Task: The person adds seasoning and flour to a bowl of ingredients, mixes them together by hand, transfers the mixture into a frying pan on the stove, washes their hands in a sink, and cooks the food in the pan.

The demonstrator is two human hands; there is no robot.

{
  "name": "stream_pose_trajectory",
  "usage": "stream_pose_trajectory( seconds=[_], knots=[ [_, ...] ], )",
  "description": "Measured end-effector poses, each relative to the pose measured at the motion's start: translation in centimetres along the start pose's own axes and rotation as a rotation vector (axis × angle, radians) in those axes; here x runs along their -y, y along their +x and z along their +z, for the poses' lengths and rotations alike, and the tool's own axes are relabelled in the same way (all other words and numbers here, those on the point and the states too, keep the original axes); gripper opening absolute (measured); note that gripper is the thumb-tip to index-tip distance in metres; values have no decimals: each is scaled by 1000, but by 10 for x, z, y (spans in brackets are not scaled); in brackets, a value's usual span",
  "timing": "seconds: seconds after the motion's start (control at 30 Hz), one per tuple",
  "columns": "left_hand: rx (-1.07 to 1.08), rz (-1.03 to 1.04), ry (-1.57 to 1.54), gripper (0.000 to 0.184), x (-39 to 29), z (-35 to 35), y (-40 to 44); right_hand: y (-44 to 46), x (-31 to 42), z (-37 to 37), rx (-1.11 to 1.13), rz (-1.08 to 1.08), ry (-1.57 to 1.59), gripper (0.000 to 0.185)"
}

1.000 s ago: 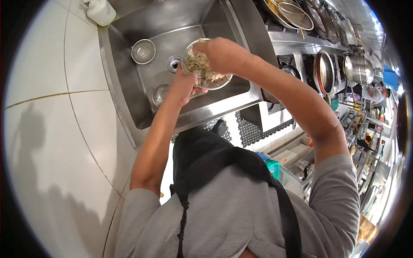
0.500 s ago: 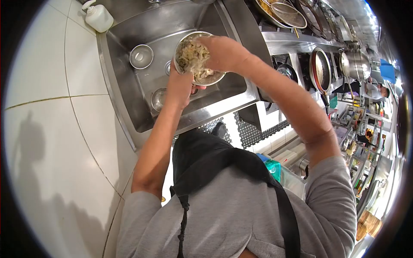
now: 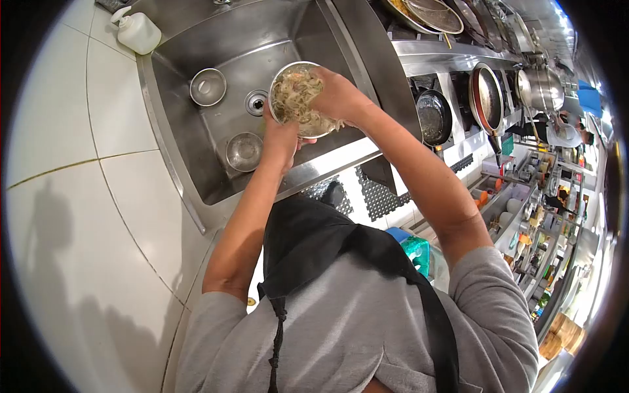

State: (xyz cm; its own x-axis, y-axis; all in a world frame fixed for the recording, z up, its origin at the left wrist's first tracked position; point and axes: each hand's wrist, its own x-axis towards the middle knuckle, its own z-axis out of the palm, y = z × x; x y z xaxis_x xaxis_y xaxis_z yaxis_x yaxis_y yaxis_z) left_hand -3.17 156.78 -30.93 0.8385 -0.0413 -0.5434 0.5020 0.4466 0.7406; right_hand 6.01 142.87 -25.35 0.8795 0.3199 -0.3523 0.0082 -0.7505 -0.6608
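Over a steel sink (image 3: 223, 141), my left hand (image 3: 283, 141) grips the near left rim of a round metal bowl (image 3: 273, 82). Pale, shredded food (image 3: 295, 98) fills the bowl, and a few strands hang at its right edge. My right hand (image 3: 337, 97) reaches in from the right, its fingers closed in the food; the fingertips are partly hidden. Two small metal bowls sit in the sink, one at the upper left (image 3: 208, 87) and one nearer me (image 3: 244, 152). A drain (image 3: 256, 103) lies between them.
A white pump bottle (image 3: 139, 33) stands at the sink's back left corner. On the right are a stove with a black pan (image 3: 433, 118), a larger pan (image 3: 485, 98) and a strainer (image 3: 438, 14). A person (image 3: 565, 133) stands far off at right.
The bowl has tilted and shifted slightly, and my right hand has moved down to its right side. The view has turned, so the black pan and the near small bowl show more fully.
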Motion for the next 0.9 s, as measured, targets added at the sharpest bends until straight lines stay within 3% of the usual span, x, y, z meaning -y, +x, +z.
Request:
stream_pose_trajectory(
  seconds=[0.1, 0.2, 0.3, 0.37, 0.53, 0.6, 0.7, 0.73, 0.9],
  knots=[
    [60, 47, -36, 73, 6, -3, 4, -7, 17, -20, 14, 46, -177, 59],
    [127, 103, -83, 68, 12, -6, 6, -2, 12, -25, -2, 64, -107, 55],
    [145, 115, -97, 68, 11, -4, 6, 13, 5, -24, 67, 287, 251, 51],
    [146, 103, -105, 69, 10, -2, 6, 28, -20, -17, 116, 220, 164, 49],
    [154, 40, -100, 75, 5, -9, 3, -3, 10, -36, 221, -117, -305, 51],
    [128, 3, -73, 74, -2, -10, -1, -12, 23, -35, 215, -95, -340, 57],
    [103, -59, -64, 68, -10, -9, -9, -21, 2, 5, -9, -353, -584, 69],
    [117, -62, -88, 67, -12, -9, -11, -32, 9, 13, 10, -274, -687, 68],
    [79, -128, -26, 76, -6, -7, -4, -5, 0, 11, 83, -148, -604, 54]
  ],
)
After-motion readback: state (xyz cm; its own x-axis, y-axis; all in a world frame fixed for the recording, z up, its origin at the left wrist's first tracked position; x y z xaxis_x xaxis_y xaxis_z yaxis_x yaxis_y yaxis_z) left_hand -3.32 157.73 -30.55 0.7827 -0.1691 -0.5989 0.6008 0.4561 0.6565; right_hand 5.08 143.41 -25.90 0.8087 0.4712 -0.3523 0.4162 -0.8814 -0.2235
